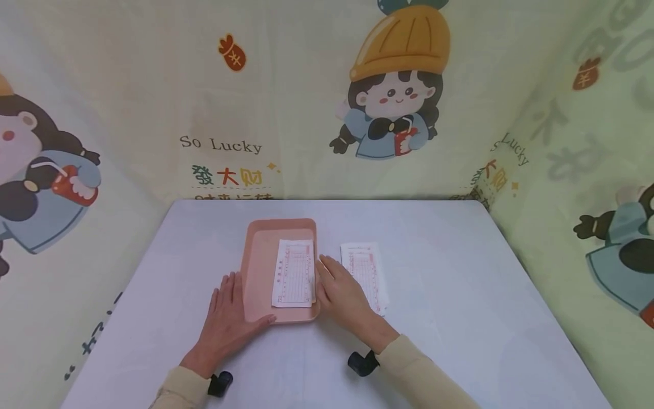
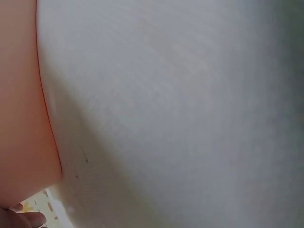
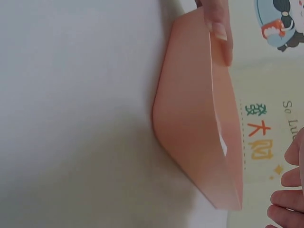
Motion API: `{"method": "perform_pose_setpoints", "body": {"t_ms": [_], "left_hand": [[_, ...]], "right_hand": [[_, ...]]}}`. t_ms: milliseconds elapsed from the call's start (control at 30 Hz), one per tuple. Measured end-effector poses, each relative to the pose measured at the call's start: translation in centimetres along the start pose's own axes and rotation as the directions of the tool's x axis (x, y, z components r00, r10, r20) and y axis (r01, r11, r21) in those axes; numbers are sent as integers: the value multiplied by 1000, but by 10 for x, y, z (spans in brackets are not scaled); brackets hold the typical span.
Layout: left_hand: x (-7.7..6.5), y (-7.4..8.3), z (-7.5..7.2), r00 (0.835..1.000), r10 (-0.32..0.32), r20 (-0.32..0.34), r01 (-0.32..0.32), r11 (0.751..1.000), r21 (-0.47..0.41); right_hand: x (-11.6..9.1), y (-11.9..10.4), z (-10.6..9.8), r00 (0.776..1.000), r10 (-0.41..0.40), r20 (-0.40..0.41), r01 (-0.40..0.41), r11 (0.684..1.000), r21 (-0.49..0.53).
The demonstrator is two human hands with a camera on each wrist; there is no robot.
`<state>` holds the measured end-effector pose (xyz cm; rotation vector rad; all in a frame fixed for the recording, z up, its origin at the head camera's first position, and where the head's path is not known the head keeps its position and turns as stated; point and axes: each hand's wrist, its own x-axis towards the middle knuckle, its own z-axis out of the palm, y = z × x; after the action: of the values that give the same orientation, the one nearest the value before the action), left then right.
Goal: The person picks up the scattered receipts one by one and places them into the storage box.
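Note:
A pink rectangular tray (image 1: 258,267) lies on the table with a white slip of paper printed with a red form (image 1: 293,272) along its right side. At the tray's left edge rests my left hand (image 1: 225,318), fingers straight, thumb over the near-left rim. My right hand (image 1: 344,295) lies at the right rim, its fingers extended beside the slip. In the right wrist view the tray's near wall (image 3: 185,109) shows, with the left thumb (image 3: 218,31) on its rim and the right hand's fingers (image 3: 285,199) apart at lower right. The left wrist view catches the tray wall (image 2: 23,95).
To the right of the tray lies a second stack of printed slips (image 1: 365,267), partly behind the right hand. The white table (image 1: 449,318) meets a cream cloth backdrop (image 1: 301,113) with cartoon prints. Black straps with small cameras (image 1: 363,363) sit at the wrists.

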<state>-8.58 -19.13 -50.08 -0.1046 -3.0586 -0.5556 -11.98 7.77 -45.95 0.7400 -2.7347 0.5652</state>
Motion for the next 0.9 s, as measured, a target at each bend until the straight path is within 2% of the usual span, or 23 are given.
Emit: {"method": "perform_pose_setpoints", "body": {"t_ms": [133, 433, 900], "left_hand": [[0, -1, 0, 1000, -2, -3, 3, 1000, 4], [-1, -4, 3, 1000, 2, -9, -2, 1000, -8], [0, -1, 2, 1000, 0, -7, 0, 1000, 4]], "right_hand": [[-8, 7, -1, 999, 37, -13, -36, 999, 17], [-19, 20, -1, 995, 46, -84, -45, 999, 12], [-41, 46, -2, 988, 142, -65, -142, 990, -4]]}}
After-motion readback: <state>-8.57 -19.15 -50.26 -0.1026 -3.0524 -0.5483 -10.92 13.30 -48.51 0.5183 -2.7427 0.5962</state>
